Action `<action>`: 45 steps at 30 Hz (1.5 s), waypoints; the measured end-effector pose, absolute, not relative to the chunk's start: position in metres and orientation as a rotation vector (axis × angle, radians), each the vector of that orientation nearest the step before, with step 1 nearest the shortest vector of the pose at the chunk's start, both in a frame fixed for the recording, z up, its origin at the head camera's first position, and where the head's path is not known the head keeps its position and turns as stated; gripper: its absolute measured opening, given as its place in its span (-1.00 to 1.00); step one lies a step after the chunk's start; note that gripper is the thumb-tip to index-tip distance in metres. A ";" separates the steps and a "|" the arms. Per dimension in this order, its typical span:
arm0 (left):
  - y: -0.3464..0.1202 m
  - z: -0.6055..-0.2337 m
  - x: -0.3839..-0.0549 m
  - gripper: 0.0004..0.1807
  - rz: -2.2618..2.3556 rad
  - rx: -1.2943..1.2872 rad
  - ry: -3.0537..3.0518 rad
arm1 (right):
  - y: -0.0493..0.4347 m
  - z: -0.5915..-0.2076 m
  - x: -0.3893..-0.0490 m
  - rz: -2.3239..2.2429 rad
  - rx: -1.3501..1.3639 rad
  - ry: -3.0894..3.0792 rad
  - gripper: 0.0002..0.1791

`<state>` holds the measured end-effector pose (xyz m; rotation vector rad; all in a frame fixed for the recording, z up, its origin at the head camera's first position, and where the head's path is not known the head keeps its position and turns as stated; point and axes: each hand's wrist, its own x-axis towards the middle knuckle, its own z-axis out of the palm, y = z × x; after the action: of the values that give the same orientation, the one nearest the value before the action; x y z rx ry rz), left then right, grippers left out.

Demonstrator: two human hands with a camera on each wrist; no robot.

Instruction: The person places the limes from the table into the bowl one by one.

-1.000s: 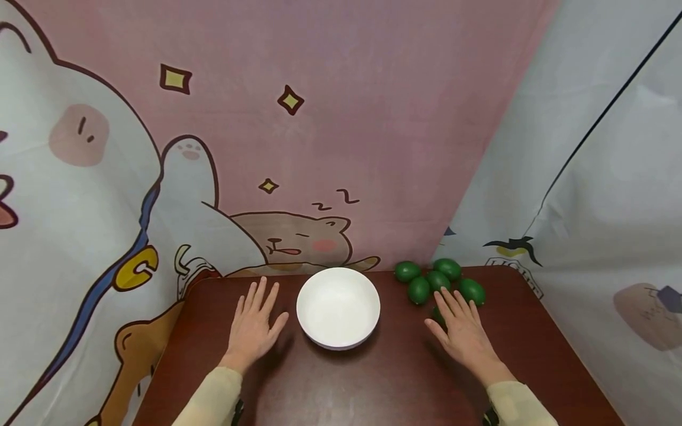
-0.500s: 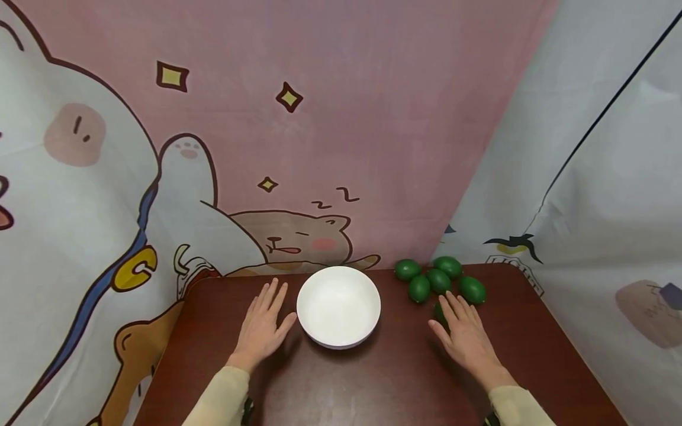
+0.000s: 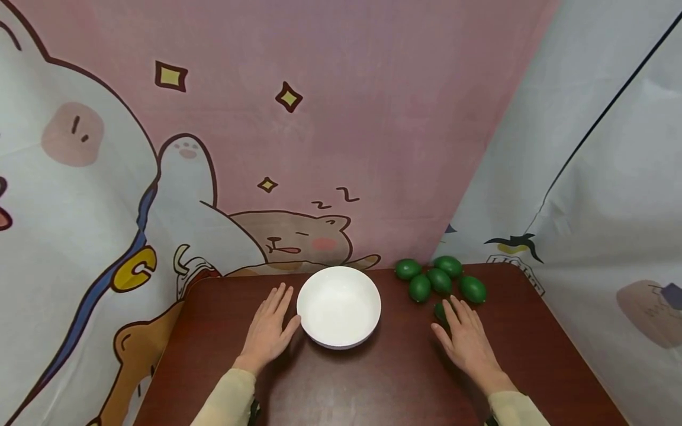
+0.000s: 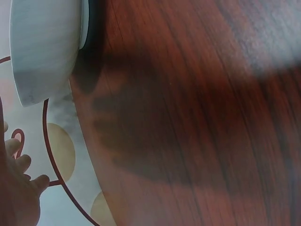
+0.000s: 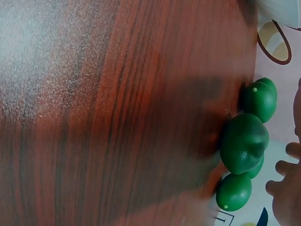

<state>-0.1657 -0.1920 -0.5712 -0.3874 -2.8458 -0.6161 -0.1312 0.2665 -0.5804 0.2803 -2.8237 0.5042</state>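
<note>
A white bowl (image 3: 338,307) stands near the back middle of the dark red-brown table. My left hand (image 3: 268,328) hovers left of it with straight fingers, the thumb tip right at the bowl's rim in the head view. In the left wrist view the hand (image 4: 21,188) shows at the lower left edge, below the bowl's side (image 4: 47,47). On the right, several green limes (image 3: 439,281) lie in a loose cluster. My right hand (image 3: 471,343), fingers spread and holding nothing, is over the nearest lime (image 3: 440,312) and partly covers it. The right wrist view shows limes (image 5: 243,143) beyond the hand's shadow.
The wooden table (image 3: 351,390) ends at the back against a pink cloth backdrop (image 3: 373,148) with cartoon animals. A pale cloth (image 3: 602,236) hangs along the right side. Both hands cast shadows on the tabletop.
My left hand has moved right, closer to the bowl. My right hand has drawn slightly back toward me and right, uncovering more of the limes. Bowl and limes stay in place.
</note>
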 end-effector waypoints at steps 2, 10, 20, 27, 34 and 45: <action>-0.190 -0.572 -0.165 -0.22 -0.628 -0.396 -2.851 | 0.267 -0.582 -0.130 0.508 0.278 -2.810 -0.29; -0.185 -0.573 -0.165 -0.21 -0.665 -0.388 -2.892 | 0.270 -0.586 -0.129 0.517 0.265 -2.775 -0.31; -0.182 -0.577 -0.166 -0.23 -0.692 -0.396 -2.887 | 0.272 -0.591 -0.130 0.514 0.262 -2.731 -0.32; -0.181 -0.581 -0.165 -0.26 -0.676 -0.412 -2.902 | 0.277 -0.591 -0.129 0.529 0.218 -2.760 -0.33; -0.185 -0.580 -0.165 -0.29 -0.543 -0.425 -2.931 | 0.281 -0.592 -0.128 0.518 0.195 -2.761 -0.32; -0.187 -0.576 -0.166 -0.25 -0.440 -0.451 -2.944 | 0.286 -0.597 -0.129 0.563 0.144 -2.798 -0.31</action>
<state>-0.1656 -0.1867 -0.5757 -0.4508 -2.9444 -0.4397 -0.1293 0.2861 -0.5968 0.1441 -2.7983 0.5633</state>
